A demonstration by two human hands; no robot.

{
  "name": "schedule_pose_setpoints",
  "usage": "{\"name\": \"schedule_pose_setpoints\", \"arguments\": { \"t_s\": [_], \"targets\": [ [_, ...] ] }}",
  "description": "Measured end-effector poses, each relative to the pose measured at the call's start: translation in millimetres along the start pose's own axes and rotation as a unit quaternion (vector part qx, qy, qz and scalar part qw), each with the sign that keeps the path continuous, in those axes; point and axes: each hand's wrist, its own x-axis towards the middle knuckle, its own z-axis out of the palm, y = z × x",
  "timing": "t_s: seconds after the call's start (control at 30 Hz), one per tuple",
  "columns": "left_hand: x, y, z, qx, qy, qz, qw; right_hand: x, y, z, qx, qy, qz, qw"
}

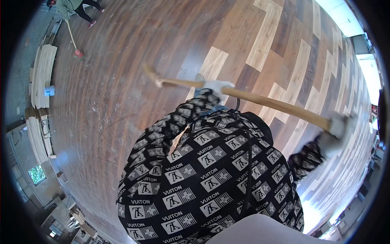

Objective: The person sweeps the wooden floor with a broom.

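Observation:
A long wooden pole (280, 104) slants across in front of my body, higher at its left end. Midway along it, my left hand (219, 88) in a white glove is closed round the wood. At the pole's right end my right hand (342, 128), also gloved in white, grips it and is smeared by motion. The pole's left end meets a short, tan, blurred crosspiece (151, 74) above the floor; its exact kind cannot be made out. Both my arms wear black sleeves with a pale print.
Wood-plank flooring (118, 89) in brown and pale tones spreads all around. At the upper left another person (75, 8) holds a broom with a red head (79, 53). Stacked pale boards (42, 75) line the left edge, beside a blue-and-white container (49, 91).

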Motion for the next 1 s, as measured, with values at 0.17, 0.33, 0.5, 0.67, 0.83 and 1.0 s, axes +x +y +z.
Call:
{"name": "schedule_pose_setpoints", "arguments": {
  "t_s": [0.17, 0.33, 0.5, 0.67, 0.83, 1.0],
  "targets": [
    [85.5, 122.7, -15.7, 0.065, 0.005, 0.149, 0.987, 102.0, -62.8, -56.1, 0.294, -0.13, -0.153, 0.935],
    [159.0, 121.2, -26.9, 0.003, 0.045, 0.197, 0.979, 102.4, -114.6, -3.4, 0.36, -0.374, -0.194, 0.833],
    [156.7, 102.8, -76.1, 0.0, 0.06, 0.115, 0.992, 136.8, -104.0, 63.5, 0.35, -0.25, -0.157, 0.889],
    [101.4, 45.5, -133.0, 0.045, 0.084, 0.044, 0.994, 155.1, -134.5, 130.2, 0.424, -0.389, -0.149, 0.804],
    [36.7, -58.6, -164.4, -0.055, 0.168, -0.078, 0.981, 138.6, -119.4, 234.9, 0.53, -0.444, -0.041, 0.722],
    [-28.2, -173.7, -182.7, -0.047, 0.203, -0.149, 0.967, 45.7, -99.2, 363.6, 0.642, -0.427, 0.0, 0.637]
  ]
}}
